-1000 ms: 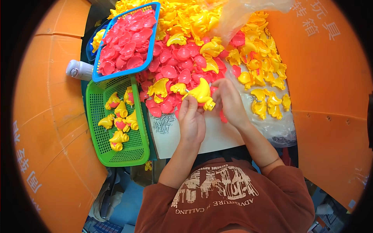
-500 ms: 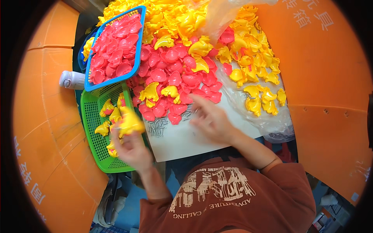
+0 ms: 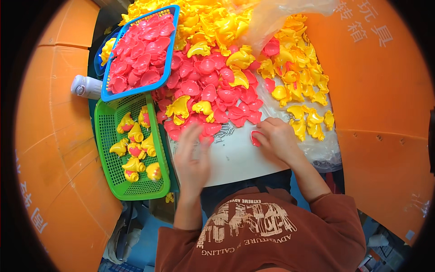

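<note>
My right hand [image 3: 278, 139] pinches a red plastic shell [image 3: 255, 138] over the bare white tabletop, right of the pile. Blurred by motion, my left hand [image 3: 191, 156] is above the table's near left part, its fingers stretched and thumb apart, with nothing seen in it. Just beyond it lie small metal pins [image 3: 224, 132] and a heap of red shells [image 3: 209, 94]. Several yellow-and-red assembled toy figures [image 3: 135, 132] rest in the green basket [image 3: 105, 156] to the left.
A blue-rimmed basket [image 3: 171, 50] of red shells overlaps the green basket's far end. Yellow shell parts [image 3: 217, 27] cover the far table, with more [image 3: 306, 120] at right beside clear plastic sheeting [image 3: 324, 147]. Orange panels [image 3: 380, 99] flank both sides; a pale bottle [image 3: 86, 86] stands left.
My left hand has let go of a yellow toy into the green basket and moved right, over the table. My right hand has moved right and taken a red shell.
</note>
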Demonstrator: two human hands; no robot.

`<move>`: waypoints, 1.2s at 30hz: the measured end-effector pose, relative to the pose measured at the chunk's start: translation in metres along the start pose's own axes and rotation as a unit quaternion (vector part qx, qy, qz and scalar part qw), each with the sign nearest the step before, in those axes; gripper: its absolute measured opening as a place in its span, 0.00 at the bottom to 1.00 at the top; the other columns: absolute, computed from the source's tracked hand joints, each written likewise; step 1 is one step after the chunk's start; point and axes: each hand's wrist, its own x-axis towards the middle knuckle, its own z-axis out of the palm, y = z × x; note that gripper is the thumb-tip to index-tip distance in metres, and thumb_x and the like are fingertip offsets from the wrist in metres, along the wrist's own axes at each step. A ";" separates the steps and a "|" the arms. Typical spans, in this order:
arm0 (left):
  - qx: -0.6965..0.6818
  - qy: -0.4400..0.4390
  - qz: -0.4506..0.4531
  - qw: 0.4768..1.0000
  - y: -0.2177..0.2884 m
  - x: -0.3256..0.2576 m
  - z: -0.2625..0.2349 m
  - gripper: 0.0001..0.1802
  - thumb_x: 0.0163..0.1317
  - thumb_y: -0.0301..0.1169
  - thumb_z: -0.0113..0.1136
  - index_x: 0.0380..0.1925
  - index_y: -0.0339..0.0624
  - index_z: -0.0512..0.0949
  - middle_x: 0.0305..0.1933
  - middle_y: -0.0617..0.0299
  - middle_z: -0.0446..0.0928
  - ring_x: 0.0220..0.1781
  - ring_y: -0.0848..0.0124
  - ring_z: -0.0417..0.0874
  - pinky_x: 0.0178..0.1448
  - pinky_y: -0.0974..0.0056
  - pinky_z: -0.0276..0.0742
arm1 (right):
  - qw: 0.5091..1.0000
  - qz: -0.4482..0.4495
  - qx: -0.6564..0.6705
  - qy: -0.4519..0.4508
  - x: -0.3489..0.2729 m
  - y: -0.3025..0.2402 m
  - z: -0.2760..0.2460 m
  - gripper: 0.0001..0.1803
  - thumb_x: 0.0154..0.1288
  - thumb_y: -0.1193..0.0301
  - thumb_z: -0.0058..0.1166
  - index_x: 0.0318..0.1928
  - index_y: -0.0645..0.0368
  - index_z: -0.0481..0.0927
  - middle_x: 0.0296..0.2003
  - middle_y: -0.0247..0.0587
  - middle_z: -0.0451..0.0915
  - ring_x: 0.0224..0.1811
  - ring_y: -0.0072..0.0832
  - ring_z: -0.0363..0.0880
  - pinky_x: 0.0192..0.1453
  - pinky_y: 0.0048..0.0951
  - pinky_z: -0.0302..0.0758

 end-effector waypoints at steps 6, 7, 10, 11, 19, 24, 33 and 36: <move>-0.076 -0.087 -0.007 0.993 0.010 -0.008 0.049 0.11 0.57 0.22 0.58 0.41 0.31 0.77 0.46 0.48 0.77 0.48 0.60 0.78 0.54 0.63 0.72 | 0.975 -0.110 -0.030 0.193 0.082 0.002 -0.012 0.09 0.50 0.72 0.60 0.34 0.58 0.79 0.30 0.42 0.77 0.34 0.40 0.76 0.36 0.37 0.73; -0.089 -0.093 -0.009 0.992 0.009 -0.008 0.055 0.11 0.57 0.22 0.58 0.41 0.31 0.76 0.46 0.48 0.77 0.47 0.61 0.79 0.52 0.64 0.72 | 0.974 -0.106 -0.032 0.198 0.098 0.005 -0.006 0.09 0.50 0.72 0.60 0.34 0.58 0.79 0.30 0.42 0.77 0.34 0.40 0.76 0.36 0.37 0.73; -0.108 -0.089 -0.026 0.990 0.006 -0.006 0.061 0.11 0.57 0.23 0.58 0.41 0.30 0.76 0.45 0.49 0.77 0.46 0.65 0.79 0.51 0.66 0.73 | 0.981 -0.072 -0.140 0.115 0.125 0.010 0.016 0.08 0.48 0.71 0.59 0.32 0.57 0.80 0.29 0.41 0.77 0.34 0.38 0.76 0.37 0.36 0.73; -0.105 -0.086 -0.027 0.990 0.002 -0.006 0.062 0.11 0.57 0.23 0.58 0.41 0.30 0.76 0.45 0.49 0.77 0.46 0.65 0.79 0.51 0.66 0.73 | 0.979 -0.079 -0.169 0.079 0.128 0.009 0.020 0.08 0.47 0.70 0.59 0.30 0.57 0.80 0.28 0.41 0.76 0.34 0.37 0.76 0.36 0.36 0.73; -0.311 -0.059 -0.190 0.930 -0.013 -0.003 0.062 0.12 0.65 0.24 0.51 0.46 0.31 0.72 0.43 0.56 0.76 0.40 0.73 0.79 0.42 0.72 0.76 | 0.959 -0.197 -0.148 0.137 0.118 0.018 0.008 0.04 0.44 0.74 0.58 0.24 0.59 0.79 0.24 0.39 0.76 0.27 0.31 0.76 0.30 0.29 0.72; -0.599 -0.133 -0.400 0.681 -0.015 0.015 0.056 0.21 0.71 0.42 0.40 0.50 0.35 0.68 0.39 0.49 0.78 0.36 0.65 0.82 0.36 0.68 0.77 | 0.853 0.124 0.470 -0.188 0.106 0.015 -0.029 0.04 0.50 0.76 0.55 0.29 0.60 0.79 0.17 0.32 0.73 0.18 0.13 0.68 0.24 0.18 0.64; -0.583 -0.217 -0.415 0.663 -0.029 0.009 0.055 0.25 0.70 0.47 0.37 0.51 0.39 0.70 0.33 0.56 0.79 0.22 0.69 0.80 0.23 0.72 0.73 | 0.956 -0.212 0.176 -0.101 0.042 -0.009 -0.030 0.08 0.53 0.77 0.57 0.36 0.60 0.80 0.24 0.36 0.77 0.28 0.14 0.76 0.29 0.22 0.71; -0.496 -0.081 -0.372 0.781 -0.007 0.005 0.061 0.19 0.70 0.37 0.42 0.53 0.38 0.69 0.37 0.57 0.79 0.28 0.70 0.82 0.28 0.72 0.75 | 0.926 -0.020 0.372 -0.057 0.027 -0.015 -0.017 0.09 0.55 0.78 0.56 0.39 0.62 0.80 0.27 0.37 0.79 0.31 0.17 0.78 0.32 0.22 0.73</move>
